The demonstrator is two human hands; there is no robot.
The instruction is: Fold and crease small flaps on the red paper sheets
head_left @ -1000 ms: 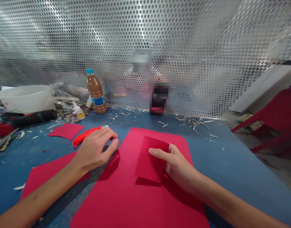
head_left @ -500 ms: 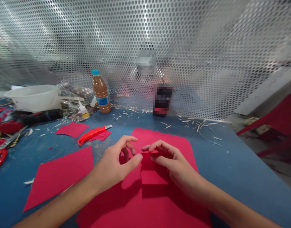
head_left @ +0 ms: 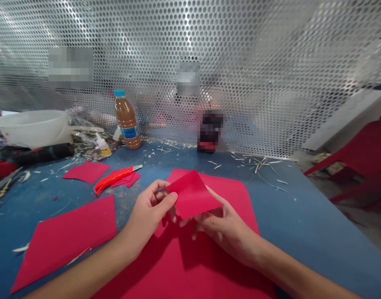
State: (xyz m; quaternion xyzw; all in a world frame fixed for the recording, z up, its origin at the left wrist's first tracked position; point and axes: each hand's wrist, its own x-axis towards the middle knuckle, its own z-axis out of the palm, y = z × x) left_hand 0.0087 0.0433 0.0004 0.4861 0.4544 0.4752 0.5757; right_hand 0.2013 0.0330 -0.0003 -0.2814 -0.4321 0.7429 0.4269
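A small square of red paper point(head_left: 195, 195) is raised and tilted between my hands, slightly bent. My left hand point(head_left: 151, 211) is closed, pinching the paper's left corner between thumb and fingers. From the right and below, my right hand point(head_left: 228, 226) holds the same piece; one finger lies behind its right edge, and some of its fingertips are hidden. Beneath both hands a large red sheet point(head_left: 237, 195) lies flat, with their shadow on it.
To the left lie a red sheet point(head_left: 72, 236), smaller red pieces point(head_left: 87, 170) and an orange-red utility knife point(head_left: 114, 178). Farther back are a bottle point(head_left: 126, 120), a glue bottle point(head_left: 102, 144) and a white basin point(head_left: 35, 126). Perforated metal point(head_left: 147, 50) walls the table's back.
The small red paper has been lifted and turned, and its face now tilts up toward me. My left hand has closed on its corner; my right hand has shifted under its right side.
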